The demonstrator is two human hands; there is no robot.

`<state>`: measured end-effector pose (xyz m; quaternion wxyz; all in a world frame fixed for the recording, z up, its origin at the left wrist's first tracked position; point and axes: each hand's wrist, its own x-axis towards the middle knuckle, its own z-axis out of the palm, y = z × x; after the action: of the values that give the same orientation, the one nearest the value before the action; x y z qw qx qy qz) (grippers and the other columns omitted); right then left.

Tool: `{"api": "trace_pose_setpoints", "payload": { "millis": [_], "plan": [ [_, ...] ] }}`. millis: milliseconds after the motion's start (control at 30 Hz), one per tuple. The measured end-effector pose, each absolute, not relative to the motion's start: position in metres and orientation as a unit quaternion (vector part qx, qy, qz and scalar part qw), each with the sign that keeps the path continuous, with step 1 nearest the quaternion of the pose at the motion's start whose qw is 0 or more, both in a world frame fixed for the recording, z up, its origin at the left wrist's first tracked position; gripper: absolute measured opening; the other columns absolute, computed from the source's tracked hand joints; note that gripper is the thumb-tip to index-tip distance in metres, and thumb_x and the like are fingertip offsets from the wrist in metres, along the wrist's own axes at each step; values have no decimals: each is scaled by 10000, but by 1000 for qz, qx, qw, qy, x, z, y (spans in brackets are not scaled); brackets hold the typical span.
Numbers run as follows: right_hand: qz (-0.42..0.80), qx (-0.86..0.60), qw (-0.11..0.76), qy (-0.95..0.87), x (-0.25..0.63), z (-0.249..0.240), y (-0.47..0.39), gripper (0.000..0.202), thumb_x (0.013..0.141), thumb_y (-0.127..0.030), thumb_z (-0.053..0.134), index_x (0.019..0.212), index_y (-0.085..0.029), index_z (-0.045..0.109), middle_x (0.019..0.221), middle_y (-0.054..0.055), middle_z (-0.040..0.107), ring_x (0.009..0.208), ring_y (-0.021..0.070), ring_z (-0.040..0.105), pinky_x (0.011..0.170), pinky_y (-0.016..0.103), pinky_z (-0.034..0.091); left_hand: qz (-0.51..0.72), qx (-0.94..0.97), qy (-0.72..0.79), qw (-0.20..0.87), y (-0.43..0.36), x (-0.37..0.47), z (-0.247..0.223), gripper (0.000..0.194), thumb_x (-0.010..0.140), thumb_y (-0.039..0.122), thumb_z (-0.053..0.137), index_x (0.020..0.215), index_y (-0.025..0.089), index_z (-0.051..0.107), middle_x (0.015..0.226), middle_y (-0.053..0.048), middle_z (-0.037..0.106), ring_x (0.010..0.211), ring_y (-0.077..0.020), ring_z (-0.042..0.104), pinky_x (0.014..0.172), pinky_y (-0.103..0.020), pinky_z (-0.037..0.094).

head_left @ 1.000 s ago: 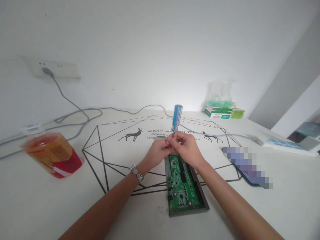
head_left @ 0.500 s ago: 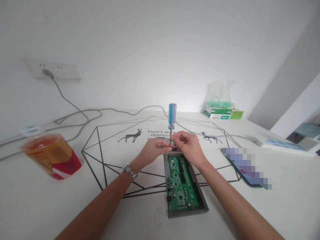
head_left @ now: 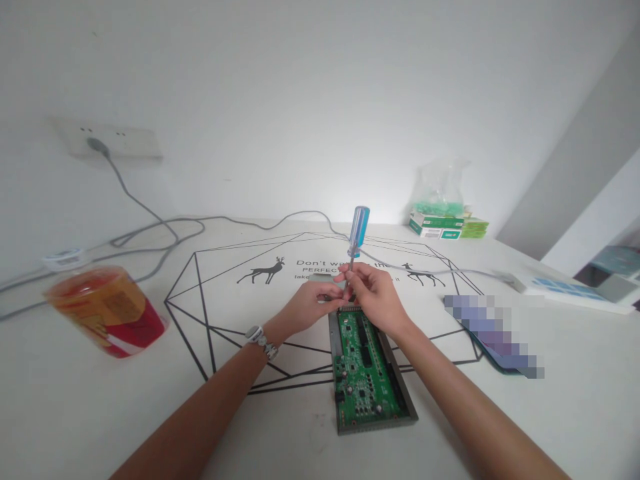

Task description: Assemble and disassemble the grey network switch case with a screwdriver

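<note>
Main risk: the screwdriver [head_left: 359, 230] leans a bit, handle up, over the far end of the open tray [head_left: 410, 412], so the tip could skid off whatever it meets & scratch the green board [head_left: 357, 383] or nick a component; cause wd be the tilt plus a light fingertip grip. R hand [head_left: 377, 299] is mostly closed, thumb & fingers pinching the thin shaft below the handle. L hand [head_left: 305, 305] is half curled, fingertips drawn together beside the lower shaft; can't tell if it has hold of anything, & the tip is hidden too. A small loose part, if any, cd drop b/w the fingers unseen. Materials: handle looks like clear & blue plastic, ribbed, approx. cylindrical; shaft is slim metal. Tray is long, rectangular, dull grey, prob. metal, w/ raised walls around the board, which has a glossy surface, black chips & tiny solder dots. Tabletop [head_left: 200, 427] is smooth, white, w/ black line art.
</note>
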<state>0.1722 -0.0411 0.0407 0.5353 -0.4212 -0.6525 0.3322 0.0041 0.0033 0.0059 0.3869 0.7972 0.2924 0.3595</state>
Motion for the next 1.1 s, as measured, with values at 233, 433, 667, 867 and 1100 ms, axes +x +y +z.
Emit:
{"api": "trace_pose_setpoints", "payload": {
  "millis": [233, 433, 667, 867, 1100],
  "plan": [
    [267, -460, 532, -658, 174, 40, -43, 147, 825, -343, 683, 857, -207, 637, 751, 23, 702, 641, 175, 652, 597, 290, 543, 395, 787, 327, 342, 3, 7, 4, 156, 793, 307, 739, 724, 170, 708, 746, -11, 751, 732, -169, 661, 710, -266, 512],
    [256, -457, 514, -680, 179, 35, -45, 168, 851, -313, 656, 729, -202, 622, 711, 19, 692, 654, 175, 656, 650, 295, 533, 394, 792, 335, 324, -1, 7, 6, 196, 786, 352, 735, 731, 171, 680, 754, -19, 731, 736, -170, 654, 703, -266, 512],
    [234, -466, 504, -688, 181, 33, -45, 238, 947, -383, 549, 801, -210, 621, 734, 33, 699, 619, 182, 658, 586, 295, 532, 308, 855, 376, 183, -5, -6, 19, 113, 821, 294, 645, 754, 212, 684, 748, -6, 721, 709, -179, 641, 670, -267, 468],
    [325, -449, 584, -593, 186, 29, -51, 389, 926, -621, 547, 952, -234, 522, 838, 34, 724, 571, 165, 668, 565, 311, 584, 231, 871, 385, 199, -11, -15, 26, 87, 761, 263, 655, 695, 217, 690, 654, -1, 707, 595, -164, 614, 580, -252, 422],
    [438, -427, 616, -496, 185, 11, -62, 546, 795, -602, 732, 971, -270, 336, 732, -40, 721, 536, 168, 705, 529, 301, 600, 140, 874, 381, 266, -19, -13, 29, 55, 724, 212, 651, 680, 202, 682, 643, -7, 706, 598, -164, 624, 544, -236, 404]
  ]
}}
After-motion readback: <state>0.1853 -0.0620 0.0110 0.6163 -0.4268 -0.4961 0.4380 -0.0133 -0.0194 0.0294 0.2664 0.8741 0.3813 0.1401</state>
